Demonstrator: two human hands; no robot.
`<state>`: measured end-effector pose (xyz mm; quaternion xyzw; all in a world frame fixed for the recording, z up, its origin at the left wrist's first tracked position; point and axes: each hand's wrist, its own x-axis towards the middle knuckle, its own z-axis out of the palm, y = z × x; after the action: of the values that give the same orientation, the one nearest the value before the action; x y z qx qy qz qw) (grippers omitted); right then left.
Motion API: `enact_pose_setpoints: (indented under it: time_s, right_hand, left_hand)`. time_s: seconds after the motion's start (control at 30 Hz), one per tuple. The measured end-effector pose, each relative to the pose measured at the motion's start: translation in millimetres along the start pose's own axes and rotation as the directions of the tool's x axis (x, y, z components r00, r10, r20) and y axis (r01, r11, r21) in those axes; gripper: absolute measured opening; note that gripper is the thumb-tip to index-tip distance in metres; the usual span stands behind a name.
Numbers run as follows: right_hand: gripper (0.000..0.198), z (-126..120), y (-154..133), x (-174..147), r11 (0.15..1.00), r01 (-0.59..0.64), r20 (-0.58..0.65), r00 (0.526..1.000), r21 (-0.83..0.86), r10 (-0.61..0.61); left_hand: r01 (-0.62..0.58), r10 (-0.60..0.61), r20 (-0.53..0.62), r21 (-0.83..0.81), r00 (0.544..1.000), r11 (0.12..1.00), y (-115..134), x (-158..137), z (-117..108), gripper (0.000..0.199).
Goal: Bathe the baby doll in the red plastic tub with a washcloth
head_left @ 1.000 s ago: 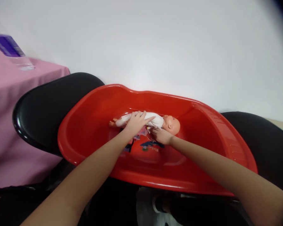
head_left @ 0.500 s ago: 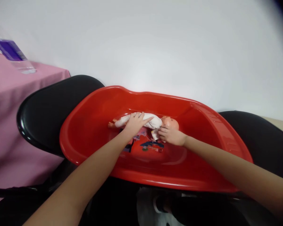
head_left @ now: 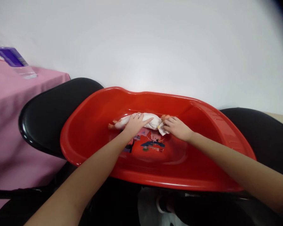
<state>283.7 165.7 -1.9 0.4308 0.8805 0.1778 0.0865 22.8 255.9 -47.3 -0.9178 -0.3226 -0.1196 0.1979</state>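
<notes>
A small baby doll [head_left: 152, 120] in a white suit lies on its back in a red plastic baby tub [head_left: 209, 147], feet to the left. My left hand [head_left: 134, 123] rests flat over the doll's middle and legs, holding it down. My right hand [head_left: 178, 128] covers the doll's head and pinches a small white cloth [head_left: 162, 130] at its neck. Only a sliver of the head shows above my fingers. A colourful picture [head_left: 151, 142] is printed on the tub's floor.
The tub sits across two black chairs, one at the left [head_left: 47, 106] and one at the right [head_left: 264, 131]. A table with a pink cloth [head_left: 16, 106] stands at the left, with a clear bottle with a purple label [head_left: 13, 59] on it. A white wall is behind.
My right hand has moved up from beside the doll's chest onto its head, taking the white cloth along. My left hand has stayed on the doll's body.
</notes>
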Motion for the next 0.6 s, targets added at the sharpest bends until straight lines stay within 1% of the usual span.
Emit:
enact_pose_setpoints:
  time_s: [0.1, 0.17, 0.2, 0.23, 0.3, 0.33, 0.37, 0.4, 0.43, 0.47, 0.5, 0.6]
  right_hand:
    - [0.026, 2, 3, -10, 0.99, -0.142, 0.075, 0.987, -0.005, 0.142]
    - [0.026, 7, 1, -20, 0.965, -0.262, 0.162, 0.953, 0.004, 0.257]
    - [0.028, 8, -2, -25, 0.952, -0.305, 0.208, 0.932, 0.007, 0.297]
    - [0.029, 9, -6, -29, 0.944, -0.33, 0.253, 0.914, 0.013, 0.316]
    - [0.027, 10, -13, -36, 0.937, -0.346, 0.365, 0.879, 0.045, 0.307]
    - [0.024, 10, -17, -38, 0.928, -0.364, 0.436, 0.849, 0.076, 0.298]
    - [0.02, 9, -20, -40, 0.908, -0.403, 0.507, 0.81, 0.116, 0.295]
    - [0.017, 8, -24, -41, 0.877, -0.452, 0.564, 0.771, 0.16, 0.295]
    - [0.015, 7, -26, -42, 0.843, -0.5, 0.598, 0.743, 0.2, 0.299]
    - [0.015, 4, -29, -42, 0.808, -0.539, 0.605, 0.733, 0.238, 0.31]
    - [0.016, 1, -31, -41, 0.774, -0.569, 0.59, 0.737, 0.279, 0.329]
    - [0.022, -14, -36, -31, 0.658, -0.605, 0.509, 0.778, 0.448, 0.369]
  left_hand:
    - [0.008, -0.008, -0.007, -0.008, 1.0, 1.0, 1, 0, 3, 0.059]
    - [0.01, -0.01, 0.002, -0.001, 1.0, 1.0, 2, -1, 5, 0.062]
    - [0.01, -0.01, 0.015, 0.005, 1.0, 1.0, 3, -1, 7, 0.065]
    - [0.005, -0.005, 0.032, 0.009, 0.999, 1.0, 4, -2, 8, 0.066]
    - [-0.012, 0.012, 0.081, 0.001, 0.997, 1.0, 5, -3, 11, 0.066]
    - [-0.021, 0.022, 0.108, -0.011, 0.994, 1.0, 6, -3, 11, 0.066]
    - [-0.026, 0.029, 0.137, -0.026, 0.99, 0.999, 6, -4, 12, 0.065]
    - [-0.024, 0.03, 0.163, -0.043, 0.986, 0.999, 6, -4, 11, 0.064]
    - [-0.022, 0.033, 0.186, -0.06, 0.982, 0.998, 5, -4, 10, 0.063]
    - [-0.023, 0.038, 0.204, -0.077, 0.978, 0.997, 4, -4, 8, 0.061]
    - [-0.026, 0.046, 0.215, -0.095, 0.975, 0.995, 3, -5, 6, 0.058]
    - [-0.023, 0.066, 0.248, -0.171, 0.966, 0.985, 0, -5, 3, 0.039]
